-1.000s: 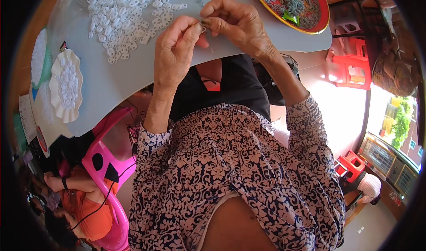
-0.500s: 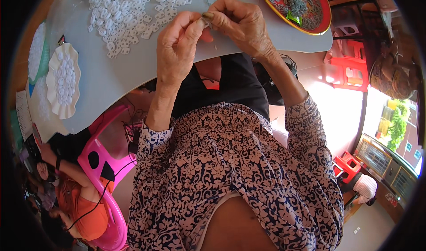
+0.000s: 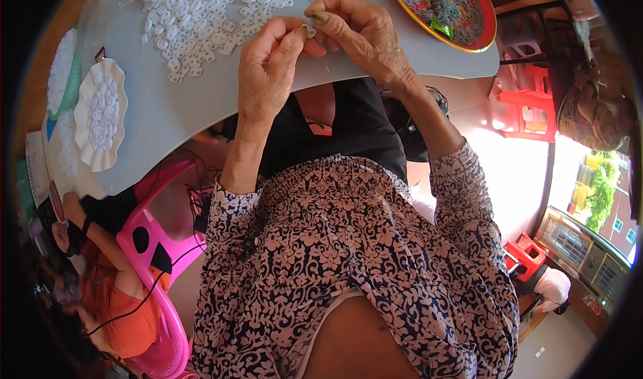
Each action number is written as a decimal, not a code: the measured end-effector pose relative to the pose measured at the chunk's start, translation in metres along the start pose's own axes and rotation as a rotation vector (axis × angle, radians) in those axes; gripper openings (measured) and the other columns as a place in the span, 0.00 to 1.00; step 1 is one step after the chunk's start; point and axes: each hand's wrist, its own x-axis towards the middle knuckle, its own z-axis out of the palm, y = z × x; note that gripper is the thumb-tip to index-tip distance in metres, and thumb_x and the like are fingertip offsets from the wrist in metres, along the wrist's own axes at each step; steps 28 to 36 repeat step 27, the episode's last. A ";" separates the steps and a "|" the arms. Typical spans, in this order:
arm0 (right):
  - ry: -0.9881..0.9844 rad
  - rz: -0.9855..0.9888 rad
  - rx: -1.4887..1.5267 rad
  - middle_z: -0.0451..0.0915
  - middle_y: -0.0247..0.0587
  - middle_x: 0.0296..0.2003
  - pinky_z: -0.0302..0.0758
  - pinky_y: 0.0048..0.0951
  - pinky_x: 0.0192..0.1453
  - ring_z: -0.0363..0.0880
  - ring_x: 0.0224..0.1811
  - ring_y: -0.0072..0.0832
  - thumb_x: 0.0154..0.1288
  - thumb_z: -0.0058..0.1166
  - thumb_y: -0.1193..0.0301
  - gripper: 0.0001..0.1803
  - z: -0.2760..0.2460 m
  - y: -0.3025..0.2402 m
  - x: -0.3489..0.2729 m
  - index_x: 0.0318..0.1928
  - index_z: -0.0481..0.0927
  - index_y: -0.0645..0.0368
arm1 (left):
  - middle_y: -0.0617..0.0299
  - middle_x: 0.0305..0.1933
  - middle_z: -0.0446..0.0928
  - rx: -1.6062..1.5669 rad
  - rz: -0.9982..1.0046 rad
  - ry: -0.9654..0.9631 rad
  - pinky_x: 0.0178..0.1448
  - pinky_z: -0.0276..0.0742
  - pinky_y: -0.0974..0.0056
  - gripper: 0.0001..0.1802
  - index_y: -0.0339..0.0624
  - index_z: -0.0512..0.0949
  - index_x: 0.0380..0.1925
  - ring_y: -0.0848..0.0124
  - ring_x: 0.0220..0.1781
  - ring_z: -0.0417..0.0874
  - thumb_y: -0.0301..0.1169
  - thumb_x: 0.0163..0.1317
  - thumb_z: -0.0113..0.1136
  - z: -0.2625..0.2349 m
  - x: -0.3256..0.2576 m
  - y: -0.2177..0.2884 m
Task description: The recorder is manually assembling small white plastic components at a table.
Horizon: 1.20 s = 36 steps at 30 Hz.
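Note:
Over the near edge of the grey table [image 3: 181, 104], my left hand [image 3: 268, 67] pinches a small white plastic piece [image 3: 311, 33] between thumb and forefinger. Close on its right, my right hand [image 3: 365, 37] has its thumb and forefinger pressed together just above the piece; whatever they may hold is too small to make out. Loose white plastic pieces [image 3: 194, 27] with holes spread in a heap to the far left of my hands. Beyond my right hand sits a red tray with a yellow rim [image 3: 489, 27], filled with small grey parts [image 3: 445, 4].
A cream wavy-edged dish [image 3: 86, 128] of white pieces lies at the left, beside a green container [image 3: 72, 88] with more. At the lower left, a person in orange [image 3: 127, 312] sits by a pink chair [image 3: 151, 228]. Red stools [image 3: 532, 114] stand at the right.
My right thumb and forefinger have drawn up slightly from my left fingertips, and the white piece shows more plainly. The person in orange has shifted a little.

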 end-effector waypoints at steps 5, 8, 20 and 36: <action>-0.007 -0.054 -0.063 0.76 0.29 0.22 0.70 0.17 0.28 0.71 0.25 0.12 0.65 0.55 0.66 0.11 -0.002 0.004 -0.003 0.36 0.78 0.63 | 0.64 0.29 0.78 0.045 -0.086 -0.051 0.42 0.68 0.76 0.10 0.35 0.76 0.38 0.81 0.33 0.74 0.31 0.66 0.51 -0.003 -0.006 0.004; -0.004 -0.027 -0.050 0.76 0.29 0.22 0.70 0.17 0.27 0.71 0.25 0.12 0.64 0.55 0.67 0.10 -0.002 0.000 -0.003 0.36 0.78 0.63 | 0.65 0.26 0.79 0.040 -0.022 -0.012 0.34 0.68 0.77 0.08 0.36 0.76 0.33 0.83 0.30 0.75 0.30 0.65 0.52 0.001 -0.004 0.004; 0.083 -0.029 -0.162 0.75 0.29 0.19 0.67 0.17 0.25 0.68 0.22 0.12 0.64 0.54 0.67 0.11 0.004 0.000 -0.001 0.33 0.79 0.63 | 0.68 0.24 0.77 0.008 0.010 0.107 0.24 0.59 0.78 0.08 0.37 0.76 0.32 0.86 0.21 0.64 0.31 0.64 0.52 0.011 -0.001 -0.002; 0.049 0.011 0.049 0.75 0.28 0.21 0.68 0.16 0.27 0.69 0.23 0.13 0.67 0.51 0.59 0.17 -0.001 -0.006 -0.001 0.36 0.79 0.63 | 0.65 0.24 0.78 -0.039 0.000 0.095 0.27 0.61 0.77 0.08 0.37 0.76 0.33 0.85 0.23 0.66 0.31 0.63 0.53 0.009 -0.001 -0.003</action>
